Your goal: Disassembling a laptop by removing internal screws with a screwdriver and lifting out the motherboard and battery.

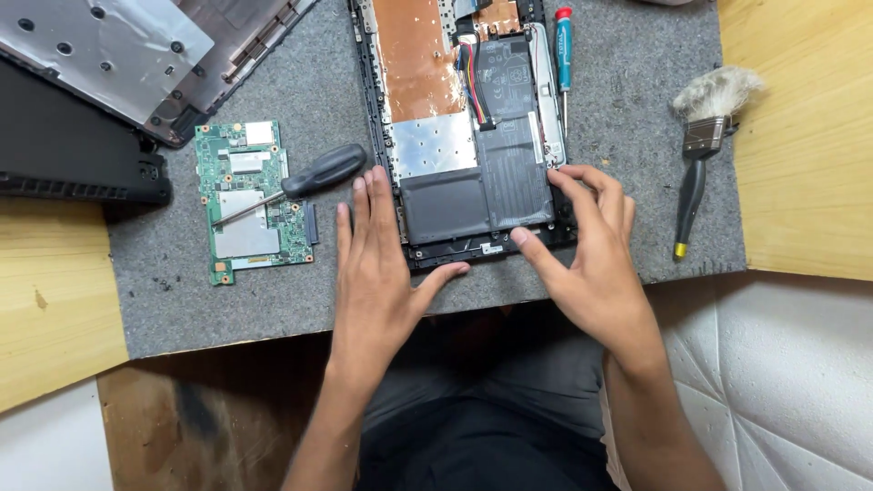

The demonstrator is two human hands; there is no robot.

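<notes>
Presently your left hand [375, 273] lies flat, fingers open, against the near left corner of the opened laptop chassis [382, 100]; your right hand [591, 250] rests open on its near right corner, gripping nothing. Beyond sits the grey battery [482, 195] inside, then the red-capped screwdriver [564, 45].

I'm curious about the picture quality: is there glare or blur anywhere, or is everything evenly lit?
Head view: soft, even light with faint shadows under the left hand and right hand; mild glare on the silver cover at top left; the brush bristles look soft, and the open laptop stays sharp.
</notes>
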